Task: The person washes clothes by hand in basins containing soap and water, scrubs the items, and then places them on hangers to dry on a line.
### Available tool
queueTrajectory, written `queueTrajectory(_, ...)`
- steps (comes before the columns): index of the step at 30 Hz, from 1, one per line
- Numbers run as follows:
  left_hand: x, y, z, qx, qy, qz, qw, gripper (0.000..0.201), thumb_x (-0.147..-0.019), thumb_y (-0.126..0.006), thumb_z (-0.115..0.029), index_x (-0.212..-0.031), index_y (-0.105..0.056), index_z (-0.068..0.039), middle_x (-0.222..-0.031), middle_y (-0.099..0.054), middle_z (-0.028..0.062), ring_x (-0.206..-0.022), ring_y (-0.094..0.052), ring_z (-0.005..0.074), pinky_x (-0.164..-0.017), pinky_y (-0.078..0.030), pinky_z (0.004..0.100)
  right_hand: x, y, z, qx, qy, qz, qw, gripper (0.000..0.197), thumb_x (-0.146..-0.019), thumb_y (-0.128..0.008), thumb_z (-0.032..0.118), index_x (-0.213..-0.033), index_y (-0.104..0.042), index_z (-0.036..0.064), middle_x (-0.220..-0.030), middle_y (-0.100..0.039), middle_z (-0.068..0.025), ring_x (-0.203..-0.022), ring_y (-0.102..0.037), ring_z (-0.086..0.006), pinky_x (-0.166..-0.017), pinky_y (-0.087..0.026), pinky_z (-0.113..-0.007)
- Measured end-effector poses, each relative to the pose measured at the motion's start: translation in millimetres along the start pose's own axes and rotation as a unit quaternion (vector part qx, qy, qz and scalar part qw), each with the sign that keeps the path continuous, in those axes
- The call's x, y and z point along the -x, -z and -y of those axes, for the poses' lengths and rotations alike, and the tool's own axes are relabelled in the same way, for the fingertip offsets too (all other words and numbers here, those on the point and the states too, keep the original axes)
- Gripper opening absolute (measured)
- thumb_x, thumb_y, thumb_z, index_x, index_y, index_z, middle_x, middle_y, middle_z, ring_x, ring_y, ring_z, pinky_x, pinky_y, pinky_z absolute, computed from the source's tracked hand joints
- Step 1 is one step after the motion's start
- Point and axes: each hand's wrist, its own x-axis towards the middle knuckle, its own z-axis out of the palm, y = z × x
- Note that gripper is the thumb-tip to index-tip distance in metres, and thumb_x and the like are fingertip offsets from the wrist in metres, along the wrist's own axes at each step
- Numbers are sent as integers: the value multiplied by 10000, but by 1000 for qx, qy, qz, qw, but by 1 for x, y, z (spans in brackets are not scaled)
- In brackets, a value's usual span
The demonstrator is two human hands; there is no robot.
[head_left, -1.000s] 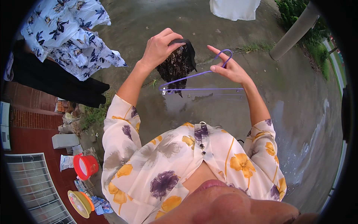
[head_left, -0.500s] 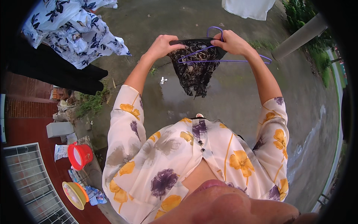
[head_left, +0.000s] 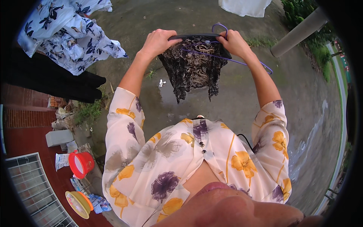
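A thin black garment with a tan swirl pattern (head_left: 194,64) hangs spread out in front of me. Along its top runs a plain black waistband, stretched between my hands. My left hand (head_left: 159,41) is closed on the band's left end, thumb along the top. My right hand (head_left: 234,41) grips the other end together with a purple hanger (head_left: 240,62). The hook sticks up beside my right fingers. The hanger's bar slants across the garment and out past my right forearm, partly hidden by cloth and arm.
At upper left hang a white-and-blue floral garment (head_left: 79,41) and black trousers (head_left: 56,75). A white cloth (head_left: 245,6) hangs at the top, near a grey pole (head_left: 298,34). A red bucket (head_left: 82,164) and a yellowish basin (head_left: 77,204) stand at lower left. The concrete ground is wet.
My hands have drawn the waistband out straight and raised it slightly. The garment has opened wider, and more of its pattern shows. The hanger has tilted, its right end lower.
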Motion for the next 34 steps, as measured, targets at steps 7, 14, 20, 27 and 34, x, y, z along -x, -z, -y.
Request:
queueTrajectory(7, -10, -2, 24, 101, -79, -17, 992, 259, -880, -738, -271, -997, -694, -44, -902, -672, 114, -850, -639, 318, -755, -500, 399, -4, 12, 0, -38, 6, 83, 996, 359, -958, -654, 302, -800, -669, -21, -540, -508, -66, -508, -463, -154, -513, -368, -360)
queueTrajectory(14, -9, -33, 44, 74, -14, -80, 994, 313, -843, -775, -310, -1068, -718, -100, -1100, -600, 72, -1075, -560, 284, -929, -466, 397, -22, 8, 1, -405, -73, 284, 866, 438, -949, -688, 352, -626, -509, 115, -531, -405, 66, -458, -331, -32, -429, -197, -240)
queueTrajectory(20, 35, -71, 9, 48, 136, -246, 958, 310, -813, -810, -176, -1021, -633, -31, -1024, -591, 88, -938, -598, 244, -824, -507, 384, -32, -19, 9, -734, -161, 136, 646, 324, -1041, -537, 192, -736, -446, 130, -564, -318, 84, -444, -222, -31, -390, -160, -227)
queueTrajectory(27, 49, -116, -77, 343, 128, -167, 915, 501, -811, -824, -223, -1192, -599, 10, -1103, -628, 134, -928, -667, 221, -750, -564, 343, -24, -63, 30, -819, -218, 144, 510, 366, -1045, -520, 230, -712, -409, 128, -573, -350, 60, -433, -248, -54, -371, -201, -229)
queueTrajectory(34, 37, -144, -56, 357, 180, -150, 904, 404, -887, -730, -225, -1216, -559, -67, -1146, -597, 173, -966, -647, 306, -815, -536, 420, -16, -69, 27, -849, -203, 99, 478, 319, -1031, -542, 247, -768, -422, 112, -570, -377, 40, -430, -284, -64, -372, -217, -218)
